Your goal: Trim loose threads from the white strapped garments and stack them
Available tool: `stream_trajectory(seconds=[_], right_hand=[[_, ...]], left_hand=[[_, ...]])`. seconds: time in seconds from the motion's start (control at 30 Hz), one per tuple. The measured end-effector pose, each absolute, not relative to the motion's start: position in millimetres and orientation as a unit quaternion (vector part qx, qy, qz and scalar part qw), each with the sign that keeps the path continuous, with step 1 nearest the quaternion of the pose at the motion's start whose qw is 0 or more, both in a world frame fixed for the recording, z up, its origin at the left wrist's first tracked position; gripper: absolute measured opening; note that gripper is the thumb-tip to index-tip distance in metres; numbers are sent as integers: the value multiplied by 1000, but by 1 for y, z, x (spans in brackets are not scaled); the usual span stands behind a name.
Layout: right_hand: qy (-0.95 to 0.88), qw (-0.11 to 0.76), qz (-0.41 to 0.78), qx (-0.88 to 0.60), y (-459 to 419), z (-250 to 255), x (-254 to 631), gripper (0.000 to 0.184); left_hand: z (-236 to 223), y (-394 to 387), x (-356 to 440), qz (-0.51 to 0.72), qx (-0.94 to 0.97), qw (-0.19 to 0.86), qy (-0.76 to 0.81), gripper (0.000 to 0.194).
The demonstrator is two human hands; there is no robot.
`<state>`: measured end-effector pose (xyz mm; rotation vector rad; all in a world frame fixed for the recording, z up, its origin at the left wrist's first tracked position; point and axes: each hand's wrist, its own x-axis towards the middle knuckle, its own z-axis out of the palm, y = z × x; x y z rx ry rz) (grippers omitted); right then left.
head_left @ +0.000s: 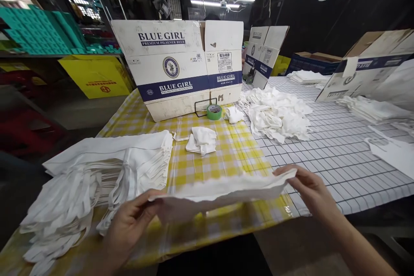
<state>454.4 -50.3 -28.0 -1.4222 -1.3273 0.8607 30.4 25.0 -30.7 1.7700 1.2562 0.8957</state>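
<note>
A white cloth piece (223, 189) is stretched out above the front of the table, slightly blurred. My left hand (129, 220) pinches its left end between thumb and fingers. At the other end, my right hand (307, 183) grips the right corner the same way. Left of the cloth lies a thick stack of white fabric pieces with straps (106, 159), the straps spilling toward the table's front edge. Beyond the held cloth rests a small folded white cloth (202, 140).
A yellow checked tablecloth (181, 168) meets a white grid-patterned cloth (323, 146) on the right. A BLUE GIRL carton (174, 69) stands behind green tape (214, 112). A heap of white fabric (274, 112) lies at centre right. Another carton (355, 73) stands farther right.
</note>
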Motion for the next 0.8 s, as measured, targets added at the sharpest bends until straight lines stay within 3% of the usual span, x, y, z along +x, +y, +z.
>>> stream_trajectory(seconds=[0.17,0.3,0.5,0.8], right_hand=[[-474,523,393,-589,-36,12,447,23],[-476,474,424,-608,-2,-15,440,32],[-497,352,342,-716,35,-94,429,34],[-511,363,259,-735,41,-111,430,32]], left_hand=[[15,43,35,437,542,518,497,37],[-18,73,55,376,544,564,495,36],[-98,105,90,316,626,374,607,27],[-118,116,96,323,632,306,635,23]])
